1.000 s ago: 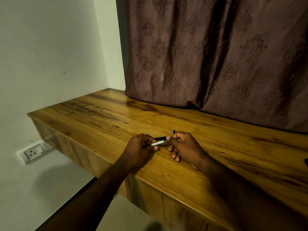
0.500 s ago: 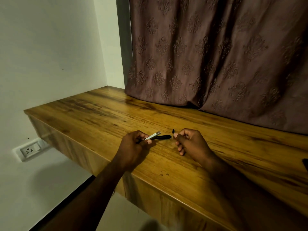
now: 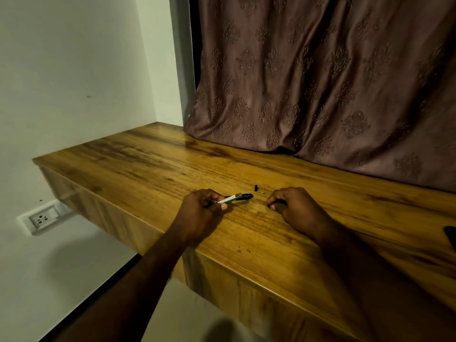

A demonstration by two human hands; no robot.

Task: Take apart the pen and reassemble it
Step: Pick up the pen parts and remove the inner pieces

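A wall socket point(image 3: 42, 219) sits low at far left, beneath the wooden desk point(image 3: 148, 164). The left hand point(image 3: 197, 214) pinches the pen point(image 3: 243, 196), whose black barrel and pale strip point right, low over the desk. A small black cap point(image 3: 256, 187) lies on the desk just beyond. The right hand point(image 3: 296, 209) rests on the desk with its fingers point(image 3: 272, 207) curled; I cannot tell whether they pinch anything.

Under the left hand point(image 3: 201, 211) and right hand point(image 3: 293, 208), a honey-brown wooden desktop point(image 3: 271, 245) shows smooth, glossy grain. The slim black plastic pen barrel point(image 3: 245, 196) in the left hand looks glossy, its silver metal-looking strip point(image 3: 230, 199) shiny. Beyond the right hand hangs a mauve cloth curtain point(image 3: 320, 82), embossed and softly sheened. Left of the left hand is a pale matt painted wall point(image 3: 74, 70).
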